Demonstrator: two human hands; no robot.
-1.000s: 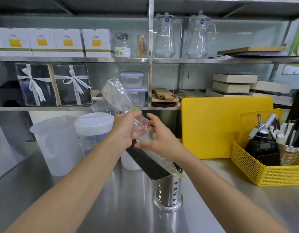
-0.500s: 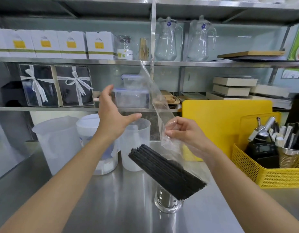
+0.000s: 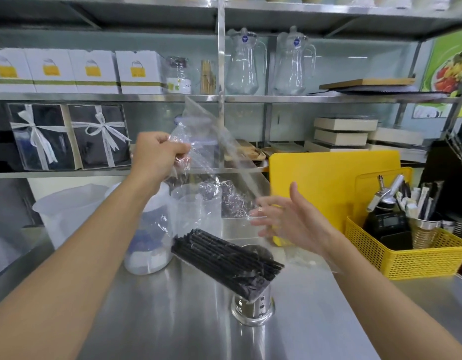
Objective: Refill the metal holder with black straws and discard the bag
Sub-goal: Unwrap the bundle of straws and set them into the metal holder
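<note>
At lower centre of the frame, black straws (image 3: 227, 258) lean tilted from the metal holder (image 3: 252, 306) on the bench (image 3: 152, 320), left hand (image 3: 157, 154) pinching the clear bag (image 3: 211, 157), right hand (image 3: 289, 219) spread open, so dragging the bag could topple them.

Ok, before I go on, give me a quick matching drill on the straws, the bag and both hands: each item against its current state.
Items:
1. black straws
2. plastic bag
3. left hand
4. right hand

States:
A. open, fingers spread, near the bag's lower side
B. leaning tilted, lower ends in the metal holder
C. closed, pinching the bag's upper end
D. clear, crumpled, lifted above the straws

Pairs: 1-B, 2-D, 3-C, 4-A
</note>
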